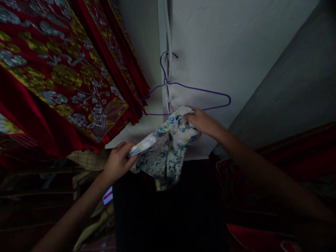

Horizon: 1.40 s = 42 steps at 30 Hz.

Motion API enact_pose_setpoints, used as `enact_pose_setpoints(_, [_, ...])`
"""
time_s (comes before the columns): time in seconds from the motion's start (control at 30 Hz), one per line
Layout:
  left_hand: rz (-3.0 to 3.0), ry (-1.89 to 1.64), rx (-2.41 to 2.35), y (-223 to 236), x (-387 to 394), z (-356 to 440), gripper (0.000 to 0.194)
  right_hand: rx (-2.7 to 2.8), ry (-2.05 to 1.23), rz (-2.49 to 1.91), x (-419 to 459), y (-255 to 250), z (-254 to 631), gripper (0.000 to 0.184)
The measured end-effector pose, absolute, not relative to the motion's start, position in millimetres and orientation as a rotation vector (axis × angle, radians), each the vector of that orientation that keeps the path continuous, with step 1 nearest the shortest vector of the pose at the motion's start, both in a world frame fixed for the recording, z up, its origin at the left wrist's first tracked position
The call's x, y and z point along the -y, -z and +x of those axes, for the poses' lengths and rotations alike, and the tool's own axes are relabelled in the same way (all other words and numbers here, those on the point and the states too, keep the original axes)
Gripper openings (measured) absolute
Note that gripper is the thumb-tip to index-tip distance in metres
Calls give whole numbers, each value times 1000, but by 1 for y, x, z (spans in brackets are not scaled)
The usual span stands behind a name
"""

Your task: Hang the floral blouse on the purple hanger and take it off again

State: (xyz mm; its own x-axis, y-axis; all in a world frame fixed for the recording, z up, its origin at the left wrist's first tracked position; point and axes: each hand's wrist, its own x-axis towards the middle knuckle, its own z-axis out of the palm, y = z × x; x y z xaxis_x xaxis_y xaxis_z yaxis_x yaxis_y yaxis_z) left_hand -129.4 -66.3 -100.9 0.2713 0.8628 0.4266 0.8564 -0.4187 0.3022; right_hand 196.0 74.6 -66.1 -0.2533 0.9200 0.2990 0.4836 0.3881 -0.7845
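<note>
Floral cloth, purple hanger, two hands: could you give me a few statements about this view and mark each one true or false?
1. The left hand and the right hand both hold the floral cloth. True.
2. The floral cloth is plain red. False: it is pale with blue and yellow patterning.
3. The hook of the purple hanger is higher in the picture than both hands. True.
4. The embroidered cloth lies to the right of the hook in the picture. False: the red embroidered cloth is to the left.
5. The left hand is higher in the picture than the right. False: the right is higher.
</note>
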Motion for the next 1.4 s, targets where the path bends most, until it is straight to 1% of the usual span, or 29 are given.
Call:
enact_pose_setpoints(0.07, [2498,-714,-1638,97,64,-131,27,1891,-434,-1292,-80,67,205,9])
enact_pose_setpoints(0.13, [2503,-477,-1588,98,55,-133,28,1889,-277,-1313,-80,63,215,14])
enact_pose_setpoints(0.2, [2484,-309,-1580,99,39,-138,26,1896,-284,-1308,-79,59,223,17])
enact_pose_setpoints(0.27, [2467,-306,-1623,99,22,-144,23,1899,-353,-1307,-78,55,226,15])
enact_pose_setpoints(0.37, [2546,-568,-1666,87,0,-149,22,1876,-439,-1303,-81,54,226,11])
enact_pose_setpoints(0.5, [2666,-1014,-1548,59,-9,-136,22,1802,-494,-1265,-83,62,219,12])
enact_pose_setpoints(0.6, [2560,-1243,-1524,41,-15,-120,18,1767,-676,-1193,-76,72,209,15])
enact_pose_setpoints(0.63, [2494,-1309,-1529,36,-19,-116,20,1769,-749,-1161,-72,74,206,16])
enact_pose_setpoints(0.73, [2307,-1510,-1536,27,-38,-111,37,1816,-829,-1059,-60,73,205,19])
enact_pose_setpoints(0.77, [2283,-1543,-1539,26,-44,-112,39,1831,-796,-1042,-57,69,208,23])
enact_pose_setpoints(0.8, [2284,-1549,-1547,24,-49,-113,39,1833,-741,-1043,-54,65,213,31])
enact_pose_setpoints(0.83, [2302,-1527,-1561,23,-53,-114,38,1813,-668,-1059,-52,59,220,44])
enact_pose_setpoints(0.93, [2350,-1458,-1627,18,-55,-116,38,1651,-453,-1169,-55,42,246,97])
enact_pose_setpoints(0.97, [2352,-1459,-1650,17,-54,-116,39,1606,-424,-1227,-58,36,256,109])
enact_pose_setpoints(1.0, [2355,-1461,-1668,14,-53,-116,40,1592,-434,-1295,-63,32,264,114])
enact_pose_setpoints(1.03, [2367,-1455,-1680,13,-51,-116,40,1617,-477,-1367,-68,27,272,112])
enact_pose_setpoints(1.07, [2392,-1442,-1686,11,-50,-117,41,1672,-537,-1429,-74,23,278,103])
enact_pose_setpoints(1.13, [2454,-1402,-1688,8,-49,-119,42,1790,-628,-1487,-82,15,285,77])
enact_pose_setpoints(1.17, [2480,-1385,-1690,7,-49,-120,42,1833,-645,-1476,-84,10,287,67])
enact_pose_setpoints(1.3, [2528,-1437,-1680,3,-54,-132,39,1767,-705,-1423,-79,-9,294,45])
enact_pose_setpoints(1.4, [2576,-1477,-1641,-1,-58,-136,29,1636,-953,-1332,-73,-17,299,30])
